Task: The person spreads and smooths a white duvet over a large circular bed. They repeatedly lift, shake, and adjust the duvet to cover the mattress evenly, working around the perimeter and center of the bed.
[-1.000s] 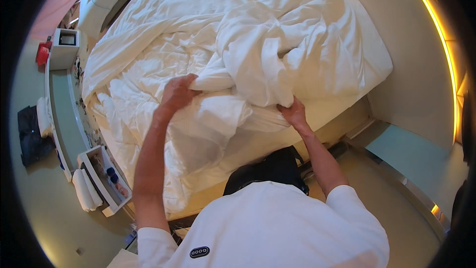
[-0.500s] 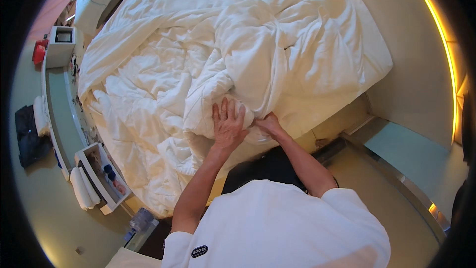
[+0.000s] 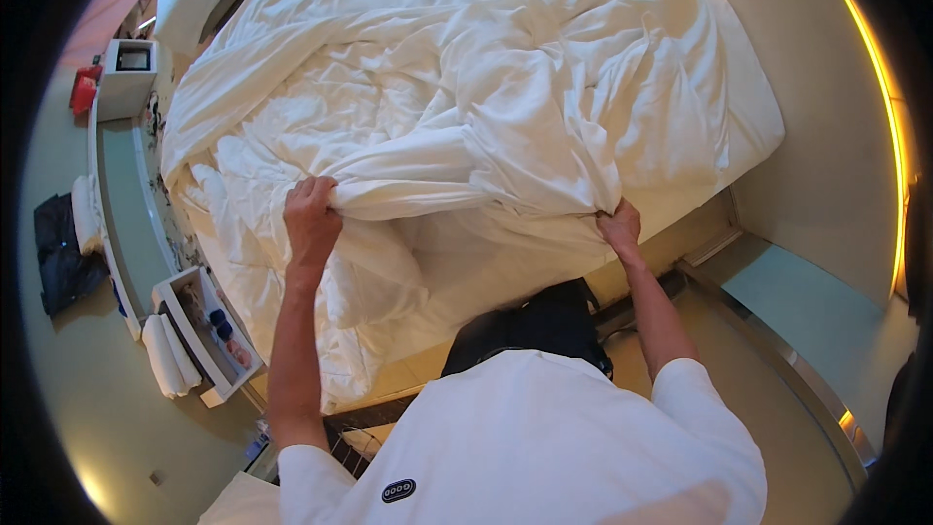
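Observation:
A loose, heavily creased white duvet cover [image 3: 525,126] spreads over the bed [image 3: 743,122]. My left hand [image 3: 313,221] is closed on one end of its near edge. On the other end, my right hand [image 3: 620,227] pinches a corner-like fold. Between the two hands the edge runs stretched and bunched, a little above the bed's near side. Puffier white duvet folds [image 3: 374,267] lie below and beside my left hand. What the cloth covers underneath is hidden.
Left of the bed are an open drawer [image 3: 209,335] with small items, rolled white cloths [image 3: 167,357], a dark folded garment [image 3: 66,253] and a white box-shaped unit [image 3: 128,78]. A pale step-like ledge [image 3: 797,287] and a lit strip [image 3: 870,68] are at the right.
My hands have moved apart, left hand leftward and right hand rightward. My left hand went from lying flat on the bedding to gripping it, and the near edge is now drawn out sideways.

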`<state>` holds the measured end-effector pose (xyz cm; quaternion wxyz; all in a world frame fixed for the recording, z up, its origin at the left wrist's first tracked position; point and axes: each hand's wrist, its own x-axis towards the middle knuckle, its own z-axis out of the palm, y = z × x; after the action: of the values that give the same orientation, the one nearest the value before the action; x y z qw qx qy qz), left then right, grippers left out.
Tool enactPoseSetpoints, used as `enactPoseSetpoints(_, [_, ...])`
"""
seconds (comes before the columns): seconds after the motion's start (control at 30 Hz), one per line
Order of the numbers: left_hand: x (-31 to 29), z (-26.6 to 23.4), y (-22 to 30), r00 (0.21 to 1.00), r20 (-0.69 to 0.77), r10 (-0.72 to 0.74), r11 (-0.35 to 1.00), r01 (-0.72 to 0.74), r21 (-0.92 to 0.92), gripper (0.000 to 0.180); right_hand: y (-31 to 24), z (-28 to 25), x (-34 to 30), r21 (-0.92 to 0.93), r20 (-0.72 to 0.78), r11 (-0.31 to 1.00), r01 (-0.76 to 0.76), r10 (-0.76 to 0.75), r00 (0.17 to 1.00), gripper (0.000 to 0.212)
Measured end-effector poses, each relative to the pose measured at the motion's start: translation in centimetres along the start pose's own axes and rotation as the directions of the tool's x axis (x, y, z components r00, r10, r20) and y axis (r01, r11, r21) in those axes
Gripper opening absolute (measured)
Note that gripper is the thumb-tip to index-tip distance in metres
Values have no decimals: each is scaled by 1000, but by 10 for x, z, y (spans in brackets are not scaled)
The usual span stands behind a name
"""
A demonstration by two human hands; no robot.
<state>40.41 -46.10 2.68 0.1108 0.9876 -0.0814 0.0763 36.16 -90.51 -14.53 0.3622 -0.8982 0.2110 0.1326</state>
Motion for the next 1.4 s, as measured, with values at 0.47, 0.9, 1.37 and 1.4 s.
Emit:
enactPoseSetpoints(0.47, [3, 93, 106, 935, 275, 224, 968, -246, 48, 59, -122, 58, -31, -57, -41, 945, 322, -325, 945, 74])
enactPoseSetpoints(0.9, [16, 53, 72, 979, 172, 114, 983, -86, -163, 16, -115, 3, 1, 194, -88, 943, 271, -259, 962, 35])
enactPoseSetpoints(1.37, [-128, 17, -77, 974, 82, -210, 977, 208, 34, 27, -104, 39, 8, 66, 91, 945, 319, -324, 942, 35])
enactPoseSetpoints(1.4, [-126, 25, -58, 950, 164, -267, 963, 269, 12, 31, -99, 40, 4, 38, 121, 950, 310, -312, 942, 41])
